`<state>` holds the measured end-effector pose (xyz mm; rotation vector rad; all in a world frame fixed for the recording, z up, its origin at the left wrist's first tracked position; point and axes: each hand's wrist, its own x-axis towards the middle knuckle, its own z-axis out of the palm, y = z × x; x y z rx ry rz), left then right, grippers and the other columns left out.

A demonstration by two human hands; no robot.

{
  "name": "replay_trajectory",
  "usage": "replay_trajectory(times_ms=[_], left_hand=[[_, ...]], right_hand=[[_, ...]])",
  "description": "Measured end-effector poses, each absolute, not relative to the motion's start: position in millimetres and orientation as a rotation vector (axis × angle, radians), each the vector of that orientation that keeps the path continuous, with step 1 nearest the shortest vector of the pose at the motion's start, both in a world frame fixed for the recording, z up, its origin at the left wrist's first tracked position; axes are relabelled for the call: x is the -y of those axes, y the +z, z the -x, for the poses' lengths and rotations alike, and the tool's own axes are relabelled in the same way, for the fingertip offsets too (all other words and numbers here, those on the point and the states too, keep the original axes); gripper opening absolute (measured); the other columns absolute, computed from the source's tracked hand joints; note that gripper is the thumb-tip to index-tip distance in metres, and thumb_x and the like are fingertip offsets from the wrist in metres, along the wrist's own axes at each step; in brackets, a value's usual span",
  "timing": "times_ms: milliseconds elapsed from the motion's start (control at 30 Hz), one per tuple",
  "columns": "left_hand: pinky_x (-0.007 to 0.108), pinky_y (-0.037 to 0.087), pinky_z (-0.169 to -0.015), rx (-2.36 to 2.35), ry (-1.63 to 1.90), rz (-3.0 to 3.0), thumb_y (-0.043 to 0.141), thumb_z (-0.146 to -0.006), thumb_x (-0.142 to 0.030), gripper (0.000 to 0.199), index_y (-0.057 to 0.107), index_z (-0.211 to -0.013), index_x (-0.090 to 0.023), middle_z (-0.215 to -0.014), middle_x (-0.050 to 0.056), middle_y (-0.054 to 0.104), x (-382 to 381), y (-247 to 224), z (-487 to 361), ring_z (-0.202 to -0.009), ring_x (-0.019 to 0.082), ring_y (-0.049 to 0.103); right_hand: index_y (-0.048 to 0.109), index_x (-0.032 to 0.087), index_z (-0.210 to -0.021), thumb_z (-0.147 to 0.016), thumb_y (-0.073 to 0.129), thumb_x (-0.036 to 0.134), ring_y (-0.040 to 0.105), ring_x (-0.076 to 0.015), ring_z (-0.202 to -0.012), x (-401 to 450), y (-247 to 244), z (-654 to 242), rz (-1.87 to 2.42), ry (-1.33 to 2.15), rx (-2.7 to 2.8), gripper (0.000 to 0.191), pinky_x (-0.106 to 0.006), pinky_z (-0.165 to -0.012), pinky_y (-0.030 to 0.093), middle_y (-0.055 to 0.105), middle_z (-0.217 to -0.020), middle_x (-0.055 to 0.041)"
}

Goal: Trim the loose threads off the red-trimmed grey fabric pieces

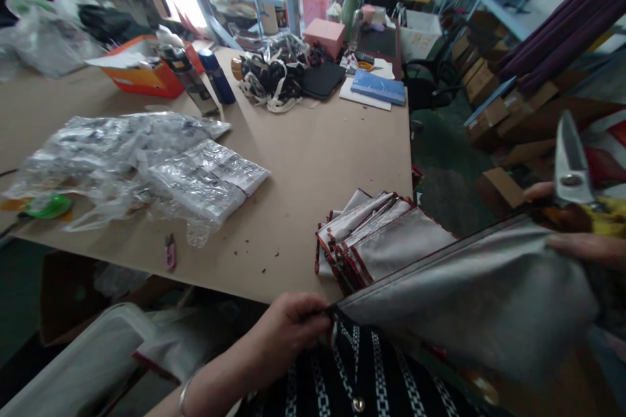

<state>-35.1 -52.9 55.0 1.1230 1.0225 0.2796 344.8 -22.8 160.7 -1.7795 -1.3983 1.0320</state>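
Observation:
A grey fabric piece (469,300) with a dark edge is stretched between my two hands in front of my body. My left hand (306,320) is closed, pinching one corner of it. At the right, my right hand (581,244) grips the other end, and large scissors (573,166) with yellow-wrapped handles rest in the same hand, blades pointing up. Behind the held piece, a stack of grey fabric pieces (386,234) with red-brown edges lies on the table's right corner.
Clear plastic packages (210,179) and pink snips (170,252) lie on the table (313,143). Farther back are an orange box (147,75), a blue bottle (218,75), tangled straps (274,78) and a blue folder (377,86). Cardboard boxes (501,186) stand at the right.

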Motion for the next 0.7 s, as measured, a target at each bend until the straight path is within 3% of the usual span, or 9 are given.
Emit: replay_trajectory(times_ms=[100, 167, 233, 300, 367, 433, 533, 700], left_hand=[[0.023, 0.035, -0.053, -0.945, 0.316, -1.068, 0.058, -0.074, -0.027, 0.014, 0.063, -0.065, -0.016, -0.059, 0.000, 0.055, 27.2, 58.3, 3.3, -0.055, 0.011, 0.044], [0.023, 0.033, -0.051, -0.987, 0.373, -1.151, 0.060, -0.072, -0.025, 0.016, 0.061, -0.059, -0.016, -0.054, -0.002, 0.051, 9.5, 47.1, -17.9, -0.052, 0.010, 0.040], [0.023, 0.030, -0.047, -1.081, 0.388, -1.158, 0.060, -0.071, -0.026, 0.017, 0.060, -0.058, -0.015, -0.050, -0.002, 0.047, -4.0, 30.2, -35.3, -0.047, 0.009, 0.037], [0.023, 0.028, -0.042, -1.164, 0.369, -1.049, 0.059, -0.072, -0.028, 0.016, 0.060, -0.062, -0.015, -0.049, -0.002, 0.048, -10.8, 14.5, -46.5, -0.043, 0.008, 0.038], [0.022, 0.027, -0.040, -1.188, 0.349, -0.918, 0.058, -0.073, -0.029, 0.015, 0.060, -0.067, -0.015, -0.048, -0.001, 0.050, -11.7, 4.4, -50.9, -0.039, 0.008, 0.040], [0.022, 0.027, -0.037, -1.141, 0.336, -0.837, 0.058, -0.074, -0.032, 0.017, 0.060, -0.071, -0.015, -0.048, -0.001, 0.052, -9.4, 0.4, -50.2, -0.036, 0.009, 0.041], [0.022, 0.029, -0.036, -1.098, 0.354, -0.783, 0.059, -0.074, -0.035, 0.019, 0.060, -0.074, -0.015, -0.049, 0.000, 0.054, -6.3, 1.7, -47.1, -0.035, 0.009, 0.042], [0.021, 0.037, -0.044, -1.162, 0.451, -0.735, 0.059, -0.072, -0.020, 0.007, 0.060, -0.070, -0.014, -0.054, 0.001, 0.056, -8.1, 7.0, -48.6, -0.044, 0.008, 0.049]], right_hand=[[0.054, 0.029, -0.113, -0.071, 0.064, 0.047, 0.061, -0.0221, -0.067, -11.0, 142.2, -377.2, 1.927, 0.925, 1.268, 0.047, -0.036, -0.056, 0.048, 0.062, -0.086, -0.0083], [0.056, 0.022, -0.111, -0.069, 0.065, 0.045, 0.059, -0.0225, -0.066, -33.1, 126.3, -386.8, 2.059, 0.668, 1.383, 0.049, -0.038, -0.059, 0.046, 0.061, -0.081, -0.0086], [0.054, 0.018, -0.115, -0.068, 0.067, 0.042, 0.057, -0.0246, -0.076, -43.6, 110.6, -382.0, 2.100, 0.428, 1.537, 0.054, -0.039, -0.068, 0.044, 0.060, -0.088, -0.0106], [0.051, 0.019, -0.121, -0.069, 0.068, 0.043, 0.056, -0.0242, -0.081, -38.1, 97.1, -362.5, 2.071, 0.413, 1.649, 0.060, -0.037, -0.070, 0.043, 0.058, -0.095, -0.0103], [0.050, 0.022, -0.122, -0.072, 0.064, 0.051, 0.055, -0.0195, -0.070, -19.0, 85.9, -332.4, 2.015, 0.676, 1.687, 0.060, -0.031, -0.061, 0.043, 0.058, -0.087, -0.0058], [0.050, 0.020, -0.121, -0.075, 0.059, 0.055, 0.048, -0.0143, -0.057, 7.5, 75.8, -299.4, 1.872, 1.190, 1.655, 0.058, -0.026, -0.052, 0.039, 0.052, -0.071, -0.0006], [0.053, 0.015, -0.113, -0.076, 0.057, 0.059, 0.043, -0.0113, -0.054, 46.9, 57.6, -261.8, 1.614, 1.727, 1.602, 0.058, -0.022, -0.048, 0.036, 0.050, -0.067, 0.0008], [0.047, 0.016, -0.116, -0.076, 0.051, 0.068, 0.041, -0.0101, -0.049, 84.9, 18.6, -249.3, 1.553, 2.082, 1.339, 0.065, -0.020, -0.043, 0.031, 0.045, -0.061, 0.0041]])
